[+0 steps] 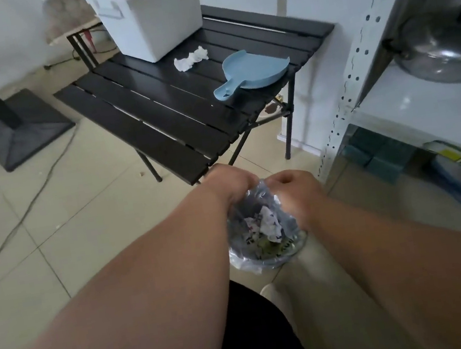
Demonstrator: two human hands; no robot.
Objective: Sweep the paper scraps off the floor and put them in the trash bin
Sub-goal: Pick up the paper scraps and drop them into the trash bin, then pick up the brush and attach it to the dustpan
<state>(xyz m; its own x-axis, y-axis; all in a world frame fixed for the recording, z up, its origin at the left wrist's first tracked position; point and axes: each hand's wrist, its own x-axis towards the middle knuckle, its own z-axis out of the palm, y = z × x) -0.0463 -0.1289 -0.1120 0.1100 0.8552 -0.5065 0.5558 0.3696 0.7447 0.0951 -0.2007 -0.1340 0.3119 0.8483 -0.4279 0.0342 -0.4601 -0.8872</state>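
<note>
Bagging the scraps
Our left hand (232,184) and right hand (296,186) pinch the thin, limp bin liner (261,223) by its gathered rim.

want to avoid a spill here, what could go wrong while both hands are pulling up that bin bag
1. The left hand and right hand grip the thin plastic bag at its top; it could tear or slip, dropping the paper scraps onto the floor.
2. A crumpled paper lies on the black table beside the blue dustpan and may get left behind.
</note>
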